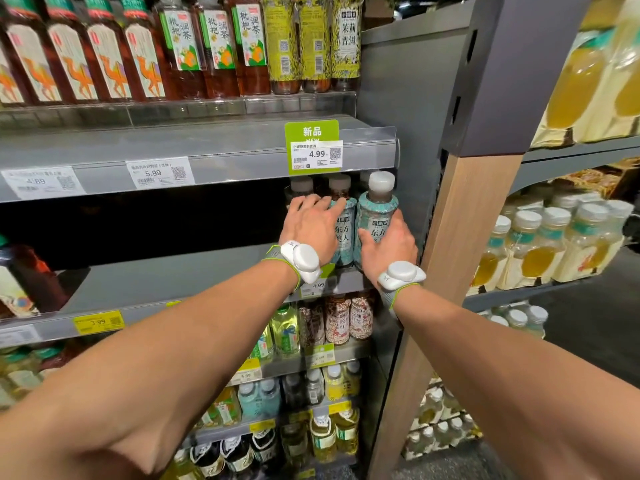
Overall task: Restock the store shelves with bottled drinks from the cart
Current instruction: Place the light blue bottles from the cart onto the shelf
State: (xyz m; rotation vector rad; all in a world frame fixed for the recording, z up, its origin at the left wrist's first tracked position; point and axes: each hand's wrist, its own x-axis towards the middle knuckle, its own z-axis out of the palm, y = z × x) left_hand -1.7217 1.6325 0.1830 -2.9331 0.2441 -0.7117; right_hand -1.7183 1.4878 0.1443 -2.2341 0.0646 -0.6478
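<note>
Gripped 1 teal bottle [377,213] in right hand [388,249] at shelf [156,282] front; steadied neighbouring bottle [344,233] with straight-fingered left hand [310,226]. Likely needed seating, then release.

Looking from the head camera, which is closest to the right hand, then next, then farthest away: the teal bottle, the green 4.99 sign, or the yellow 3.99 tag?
1. The teal bottle: held in the right hand itself.
2. The green 4.99 sign: above the hand, a little to the left.
3. The yellow 3.99 tag: far off to the left, lower down.
</note>
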